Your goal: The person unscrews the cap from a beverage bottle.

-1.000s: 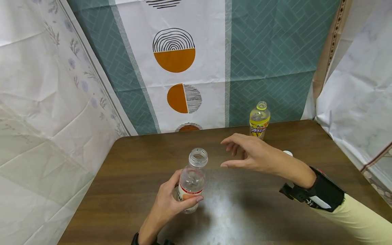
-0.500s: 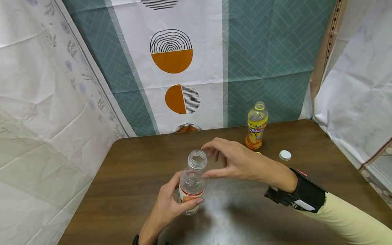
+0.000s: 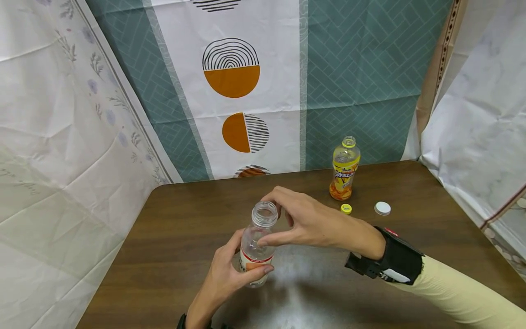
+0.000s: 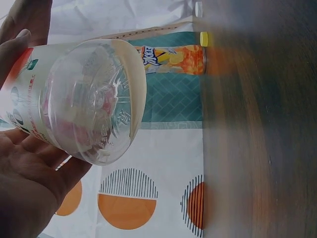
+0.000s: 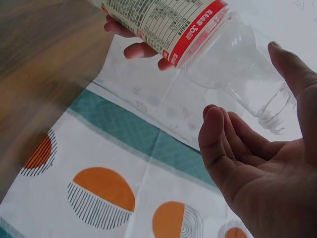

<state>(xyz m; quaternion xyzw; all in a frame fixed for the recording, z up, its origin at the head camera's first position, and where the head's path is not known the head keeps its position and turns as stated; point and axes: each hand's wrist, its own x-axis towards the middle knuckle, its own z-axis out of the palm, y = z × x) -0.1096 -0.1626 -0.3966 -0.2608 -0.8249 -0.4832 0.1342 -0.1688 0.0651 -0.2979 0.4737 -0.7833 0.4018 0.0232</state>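
Note:
My left hand grips a clear, uncapped plastic bottle round its labelled lower part, thumb across the front. The bottle's base faces the left wrist camera, off the table. My right hand is at the bottle's neck, thumb in front and fingers behind. In the right wrist view, the thumb and curved fingers of the right hand lie either side of the bottle's clear shoulder, with a gap showing; whether any fingertip touches is unclear.
An uncapped bottle with a yellow-orange label stands at the table's back right. Near it lie a yellow cap and a white cap. The brown table ends at a patterned cloth behind.
My right hand has moved left to the neck of the clear bottle, uncovering the yellow-labelled bottle and both caps. The left hand keeps its grip, nearly still.

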